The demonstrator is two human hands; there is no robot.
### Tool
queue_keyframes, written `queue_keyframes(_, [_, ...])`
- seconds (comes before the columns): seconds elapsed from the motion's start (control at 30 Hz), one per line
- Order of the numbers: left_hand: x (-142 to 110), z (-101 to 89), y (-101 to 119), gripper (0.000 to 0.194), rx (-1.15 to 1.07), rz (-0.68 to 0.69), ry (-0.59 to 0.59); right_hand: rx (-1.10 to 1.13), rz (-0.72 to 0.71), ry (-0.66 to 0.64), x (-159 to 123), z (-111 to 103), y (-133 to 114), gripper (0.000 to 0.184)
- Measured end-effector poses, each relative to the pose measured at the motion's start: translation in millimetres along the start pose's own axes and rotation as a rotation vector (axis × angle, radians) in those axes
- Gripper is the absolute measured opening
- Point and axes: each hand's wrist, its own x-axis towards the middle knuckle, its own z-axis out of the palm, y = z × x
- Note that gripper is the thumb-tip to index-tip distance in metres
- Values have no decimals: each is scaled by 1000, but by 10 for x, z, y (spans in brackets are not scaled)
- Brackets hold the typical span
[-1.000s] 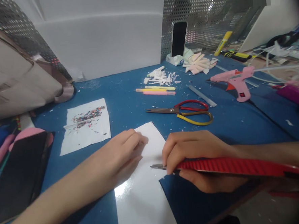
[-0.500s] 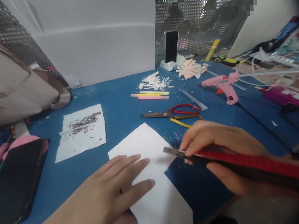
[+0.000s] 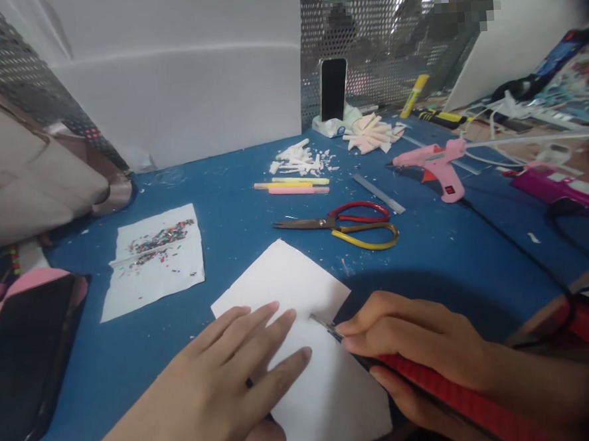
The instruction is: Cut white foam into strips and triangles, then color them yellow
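A white sheet [image 3: 288, 274], cut to a pointed top with a narrower waist, lies on the blue table. My left hand [image 3: 234, 377] rests flat across its left side, fingers spread. Gripped in my right hand [image 3: 412, 346] is a red and black utility knife [image 3: 449, 391] with its blade out. The blade's tip touches or hovers just over the sheet near the waist; I cannot tell which. Beyond the sheet, scissors [image 3: 334, 223] with one red and one yellow handle loop lie open a little.
Pink glue gun [image 3: 438, 165] with cord is at right. Pens [image 3: 297, 188], white scraps [image 3: 301, 159] and a clear glue stick [image 3: 379, 194] lie behind the scissors. Paper with colourful bits [image 3: 153, 282] and a dark phone [image 3: 31, 363] are at left. Another phone [image 3: 334, 90] stands at the back.
My right hand has moved down and toward me, bringing the knife's blade from above the sheet's right edge to its waist. My left hand stays on the sheet.
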Motion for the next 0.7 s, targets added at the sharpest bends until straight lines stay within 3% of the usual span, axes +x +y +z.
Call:
queue_keyframes(0.13, [2,21,-23,66,21,40,10,-74,45,-55,-8,-5,-101,18])
queue_keyframes(0.33, [-11,81,-20,64,64,16,63,-70,147,41,-101,133,-147,18])
queue_keyframes(0.53, [-19,104,-3,61,61,-2,70,-102,111,-54,-61,55,-112,21])
queue_keyframes(0.7, [3,81,-25,69,65,16,45,-92,-19,-131,-5,-58,-68,20])
